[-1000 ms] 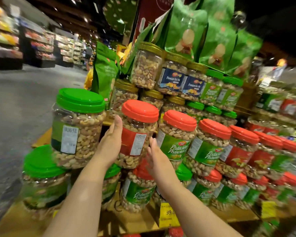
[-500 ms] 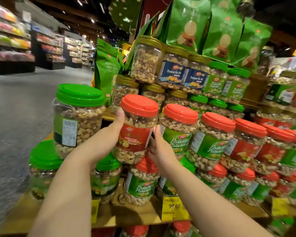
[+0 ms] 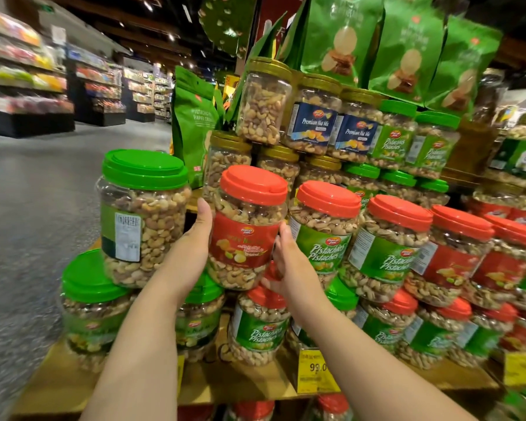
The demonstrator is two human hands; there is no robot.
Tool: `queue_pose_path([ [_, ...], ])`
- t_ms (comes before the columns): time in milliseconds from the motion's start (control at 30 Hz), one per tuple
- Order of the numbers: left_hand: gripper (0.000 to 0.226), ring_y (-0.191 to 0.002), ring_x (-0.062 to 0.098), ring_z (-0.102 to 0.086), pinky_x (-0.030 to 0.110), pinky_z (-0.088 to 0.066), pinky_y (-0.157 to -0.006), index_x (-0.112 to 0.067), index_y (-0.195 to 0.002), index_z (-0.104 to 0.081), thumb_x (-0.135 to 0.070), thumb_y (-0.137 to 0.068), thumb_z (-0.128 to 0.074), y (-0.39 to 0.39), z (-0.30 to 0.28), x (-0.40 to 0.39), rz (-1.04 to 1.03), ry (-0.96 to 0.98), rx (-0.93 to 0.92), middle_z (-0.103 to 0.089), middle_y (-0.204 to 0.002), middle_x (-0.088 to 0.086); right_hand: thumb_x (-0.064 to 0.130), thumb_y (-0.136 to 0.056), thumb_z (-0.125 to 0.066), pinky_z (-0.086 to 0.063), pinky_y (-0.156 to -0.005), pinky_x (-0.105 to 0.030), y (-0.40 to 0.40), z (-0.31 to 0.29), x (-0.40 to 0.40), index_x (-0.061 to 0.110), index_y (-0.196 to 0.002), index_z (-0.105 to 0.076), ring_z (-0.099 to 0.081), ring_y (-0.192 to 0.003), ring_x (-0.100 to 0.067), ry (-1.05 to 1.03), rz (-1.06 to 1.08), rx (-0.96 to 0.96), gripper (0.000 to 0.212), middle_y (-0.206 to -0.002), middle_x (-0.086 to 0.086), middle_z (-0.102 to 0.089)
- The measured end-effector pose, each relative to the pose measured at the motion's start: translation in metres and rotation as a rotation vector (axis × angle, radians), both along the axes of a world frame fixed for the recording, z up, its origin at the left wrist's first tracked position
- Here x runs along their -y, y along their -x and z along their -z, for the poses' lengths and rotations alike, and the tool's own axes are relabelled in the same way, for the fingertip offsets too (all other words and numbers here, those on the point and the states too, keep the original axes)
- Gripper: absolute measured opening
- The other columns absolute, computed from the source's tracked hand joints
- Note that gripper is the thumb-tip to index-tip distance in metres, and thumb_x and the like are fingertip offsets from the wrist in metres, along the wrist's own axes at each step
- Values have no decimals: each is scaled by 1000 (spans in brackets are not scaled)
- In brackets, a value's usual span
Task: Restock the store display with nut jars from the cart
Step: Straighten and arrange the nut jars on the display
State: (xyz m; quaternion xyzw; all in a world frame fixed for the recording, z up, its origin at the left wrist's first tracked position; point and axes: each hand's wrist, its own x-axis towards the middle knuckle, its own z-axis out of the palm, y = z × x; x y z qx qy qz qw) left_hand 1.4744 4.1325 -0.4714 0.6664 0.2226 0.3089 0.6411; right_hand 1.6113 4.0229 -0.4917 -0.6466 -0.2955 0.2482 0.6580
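At the centre of the frame, both hands flank a red-lidded nut jar (image 3: 249, 229) that sits in the upper row of the display, seemingly resting on the lids of the jars below it. The left hand (image 3: 192, 247) lies along the jar's left wall with its fingers up the side, and the right hand (image 3: 289, 262) cups the lower right wall, so the 2 hands hold it between them. The jar is clear, stiff plastic packed full of nuts, so it is probably fairly heavy for its size and smooth-sided; the label band around its middle likely gives the better purchase, and a 2-sided hold low on the body looks safer than lifting by the lid. Plastic like this should not shatter, though a fall could crack the lid. Just left of it stands a green-lidded jar (image 3: 143, 214) with its barcode outward, and touching or nearly touching on the right is a pistachio jar (image 3: 325, 235) heading a row of red-lidded jars that runs toward the right edge. Gold-lidded jars (image 3: 264, 101) are stacked behind, and green snack bags (image 3: 343, 34) hang at the upper right. The tight neighbours leave little room for fingers, and nudging either could topple the stack. A yellow price tag (image 3: 316, 372) hangs on the wooden shelf edge (image 3: 61, 387) at lower centre.
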Motion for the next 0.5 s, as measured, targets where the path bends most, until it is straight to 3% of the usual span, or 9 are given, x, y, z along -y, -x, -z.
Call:
queue_pose_path([
  [100,129,-138,9,-42,45,-27,-122,-45,-149,-45,-112,-41,-24,8,-4,1,30,-32,-24,-46,-132,-30,80,-90,-39,-47,-101,-46,1,-5,-2,48,-152,-37,-51,-124,-7,26,6,-19,69,-153,16,-47],
  [200,134,-138,10,-42,44,-26,-122,-44,-150,-43,-114,-37,-23,12,-7,2,41,-42,-52,-45,-131,-29,76,-94,-37,-48,-96,-40,3,-8,0,41,-156,-32,-48,-123,-7,22,3,-26,71,-153,17,-43],
  [267,135,-141,11,-42,45,-26,-122,-45,-151,-41,-114,-37,-23,14,-8,3,45,-46,-74,-45,-133,-29,74,-95,-37,-49,-89,-36,3,-10,2,44,-147,-43,-51,-114,-4,28,16,-30,60,-136,22,-51],
  [333,134,-142,13,-41,46,-26,-122,-47,-152,-39,-114,-37,-22,17,-8,4,54,-44,-87,-46,-142,-26,73,-96,-36,-47,-91,-35,6,-12,4,57,-117,-52,-53,-105,-2,36,42,-31,31,-112,27,-56],
  [400,127,-141,10,-40,47,-27,-123,-48,-152,-37,-113,-44,-22,21,-10,5,65,-59,-82,-47,-140,-28,73,-97,-34,-44,-99,-35,10,-16,8,65,-98,-52,-55,-112,-6,36,57,19,19,-105,31,-57],
  [500,91,-127,2,-42,41,-30,-121,-54,-137,-48,-98,-61,-27,30,-18,9,78,-62,-22,-49,-107,-39,65,-102,-34,-47,-99,-20,19,-15,19,64,-111,-51,-56,-118,10,-38,68,142,19,-118,38,-62],
])
